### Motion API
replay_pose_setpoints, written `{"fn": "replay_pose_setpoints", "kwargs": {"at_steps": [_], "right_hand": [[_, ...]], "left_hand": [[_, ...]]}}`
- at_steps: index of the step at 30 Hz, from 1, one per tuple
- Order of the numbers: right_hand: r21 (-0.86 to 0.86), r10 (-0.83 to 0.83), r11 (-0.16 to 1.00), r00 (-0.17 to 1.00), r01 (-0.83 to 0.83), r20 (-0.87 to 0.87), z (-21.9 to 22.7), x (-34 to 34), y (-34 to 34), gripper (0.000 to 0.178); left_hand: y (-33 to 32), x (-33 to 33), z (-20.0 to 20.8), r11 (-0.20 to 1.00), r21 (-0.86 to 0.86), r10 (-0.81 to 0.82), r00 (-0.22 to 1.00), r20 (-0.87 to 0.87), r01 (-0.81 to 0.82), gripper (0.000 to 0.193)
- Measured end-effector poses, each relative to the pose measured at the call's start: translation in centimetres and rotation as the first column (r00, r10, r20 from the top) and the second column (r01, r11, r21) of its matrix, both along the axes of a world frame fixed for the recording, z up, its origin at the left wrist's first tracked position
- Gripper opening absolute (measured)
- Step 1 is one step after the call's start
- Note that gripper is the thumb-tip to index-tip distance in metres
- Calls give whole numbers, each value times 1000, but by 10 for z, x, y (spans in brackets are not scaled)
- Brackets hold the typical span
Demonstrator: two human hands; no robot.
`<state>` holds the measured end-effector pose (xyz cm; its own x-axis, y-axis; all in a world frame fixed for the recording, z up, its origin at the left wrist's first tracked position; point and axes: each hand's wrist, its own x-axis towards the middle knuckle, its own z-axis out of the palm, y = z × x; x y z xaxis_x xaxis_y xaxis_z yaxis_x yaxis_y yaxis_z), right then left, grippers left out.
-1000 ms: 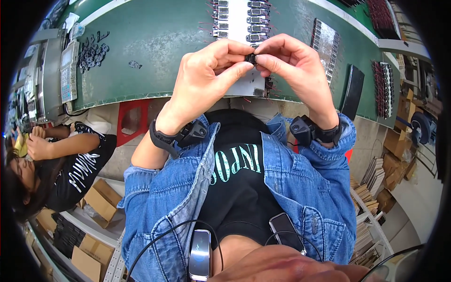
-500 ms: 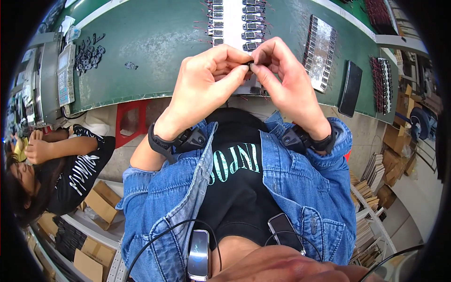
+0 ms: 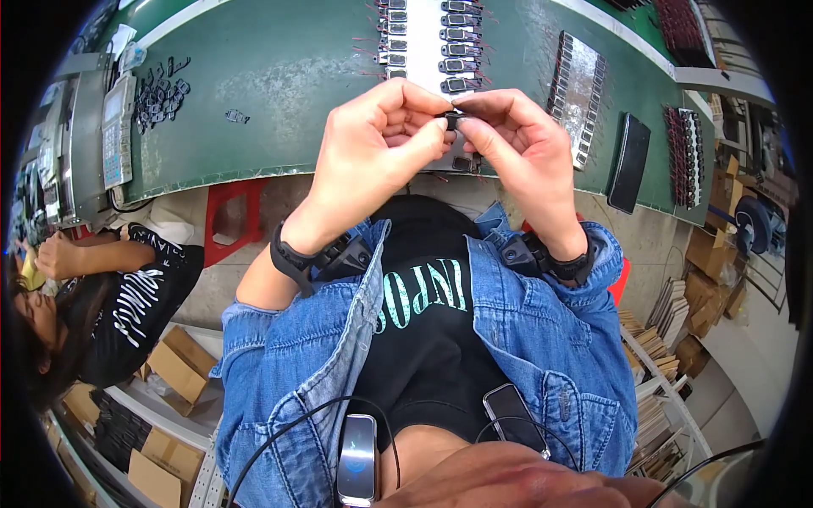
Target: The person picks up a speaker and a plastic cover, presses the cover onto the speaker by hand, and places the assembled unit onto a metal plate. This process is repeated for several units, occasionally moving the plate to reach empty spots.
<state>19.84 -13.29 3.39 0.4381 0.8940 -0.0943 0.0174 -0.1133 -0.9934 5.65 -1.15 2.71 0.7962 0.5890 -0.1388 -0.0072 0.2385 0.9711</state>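
Left hand (image 3: 362,144) and right hand (image 3: 533,152) pinch one small, black, plastic-looking part (image 3: 452,120) directly between them; long axis indeterminate.

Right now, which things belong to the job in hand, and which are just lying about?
Likely the job:
small black part between left hand and right hand
wired black modules on white strip
pile of black parts

Apparently just lying about:
black rectangular slab
red plastic stool
cardboard box

Left of the hands (image 3: 362,152), green tabletop (image 3: 279,110) offers passage; ahead, partly hidden module rows (image 3: 460,49) seemingly obstruct.
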Motion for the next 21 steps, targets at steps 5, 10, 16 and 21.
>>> {"fn": "replay_pose_setpoints", "kwargs": {"at_steps": [5,10,16,21], "right_hand": [[24,-39,999,951,33,308,1,0,-3,21],[-113,-21,989,840,98,542,-5,19,0,18],[48,-94,995,670,86,736,-19,12,9,15],[180,-237,971,536,158,810,-21,9,-3,22]], "left_hand": [[-5,-3,-2,928,371,31,993,-113,13,16],[21,-15,10,909,380,198,979,-41,-168,18],[25,-35,-2,904,351,264,965,-5,-245,17],[30,-56,-22,829,474,357,933,-40,-296,15]]}}
